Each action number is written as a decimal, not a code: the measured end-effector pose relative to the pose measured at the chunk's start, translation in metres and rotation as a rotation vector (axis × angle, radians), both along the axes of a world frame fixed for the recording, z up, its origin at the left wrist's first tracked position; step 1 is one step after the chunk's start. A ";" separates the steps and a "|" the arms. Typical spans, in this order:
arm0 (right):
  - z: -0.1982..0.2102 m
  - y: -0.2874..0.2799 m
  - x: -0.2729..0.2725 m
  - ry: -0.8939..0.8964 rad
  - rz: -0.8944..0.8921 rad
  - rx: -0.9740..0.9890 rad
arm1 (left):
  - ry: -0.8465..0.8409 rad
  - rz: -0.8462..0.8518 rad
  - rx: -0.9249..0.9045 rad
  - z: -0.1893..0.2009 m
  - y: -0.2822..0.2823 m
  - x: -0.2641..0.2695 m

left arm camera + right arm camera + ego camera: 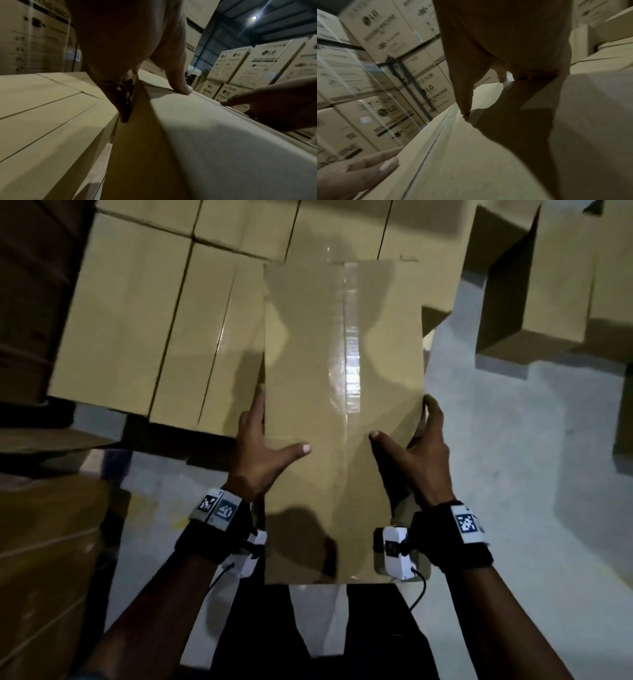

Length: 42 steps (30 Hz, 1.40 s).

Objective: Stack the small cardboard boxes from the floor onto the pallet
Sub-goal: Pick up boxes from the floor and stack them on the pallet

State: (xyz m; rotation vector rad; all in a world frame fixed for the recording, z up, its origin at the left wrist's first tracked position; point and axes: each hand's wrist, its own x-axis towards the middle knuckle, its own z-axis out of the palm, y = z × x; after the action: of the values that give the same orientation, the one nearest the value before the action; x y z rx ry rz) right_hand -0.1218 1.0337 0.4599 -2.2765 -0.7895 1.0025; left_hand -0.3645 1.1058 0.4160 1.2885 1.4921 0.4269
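Note:
A long taped cardboard box (342,405) hangs in the air between my hands, its far end over the stack of plain boxes (154,320). My left hand (260,446) grips its left edge, with the thumb on top and the fingers down the side. On the opposite edge my right hand (421,446) holds it the same way. The left wrist view shows my left thumb (180,81) pressed on the box top (205,135), beside the stack (51,115). In the right wrist view my right hand (505,47) lies on the box (471,162).
More plain boxes (534,285) stand on the grey floor (513,474) at the upper right. Large cartons (44,559) rise at my left. Printed LG cartons (385,108) are stacked high around the area, also at the right of the left wrist view (257,60).

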 end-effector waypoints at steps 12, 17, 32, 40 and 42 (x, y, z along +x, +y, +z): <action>-0.177 0.019 -0.026 0.037 -0.277 -0.089 | 0.133 -0.207 -0.079 -0.152 0.049 -0.008; -0.247 0.044 -0.028 0.060 -0.319 -0.038 | 0.181 -0.215 -0.043 -0.206 0.075 -0.003; -0.332 0.102 -0.003 0.053 -0.227 0.103 | 0.166 -0.101 0.063 -0.276 0.132 0.028; -0.346 0.131 0.000 0.024 -0.183 0.159 | 0.245 -0.092 0.075 -0.291 0.170 0.038; -0.346 0.134 -0.004 0.045 -0.186 0.170 | 0.266 -0.076 0.087 -0.291 0.172 0.037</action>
State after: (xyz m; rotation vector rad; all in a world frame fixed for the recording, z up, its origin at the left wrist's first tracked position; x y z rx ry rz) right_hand -0.1253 1.1678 0.1135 -2.1294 -0.6067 0.8641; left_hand -0.3277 1.2777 0.1246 1.5112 1.6524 0.2811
